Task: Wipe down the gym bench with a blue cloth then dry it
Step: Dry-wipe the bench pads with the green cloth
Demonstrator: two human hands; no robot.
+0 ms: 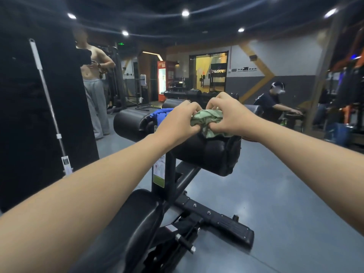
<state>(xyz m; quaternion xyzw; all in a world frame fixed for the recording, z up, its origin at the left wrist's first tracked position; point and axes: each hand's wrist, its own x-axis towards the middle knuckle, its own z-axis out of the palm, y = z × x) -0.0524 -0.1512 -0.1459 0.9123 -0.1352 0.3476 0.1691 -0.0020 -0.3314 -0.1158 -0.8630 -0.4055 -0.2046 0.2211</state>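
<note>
Drying stage at the gym bench (206,152), green cloth (206,121) bunched between both hands.

Left hand (177,123) and right hand (230,117) pinching the crumpled, soft cloth from either side, directly atop a padded black roller running left to right; blue cloth (159,114) draped just beyond the left knuckles (apparently set aside). Smooth vinyl, slightly glossy.

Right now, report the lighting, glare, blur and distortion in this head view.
Head view: dim gym, bright ceiling spotlights flaring; wide-angle lens bows the ceiling lines and stretches the forearms; both hands, left hand and right hand, and the crumpled green cloth are fairly sharp; background people look soft.
</note>
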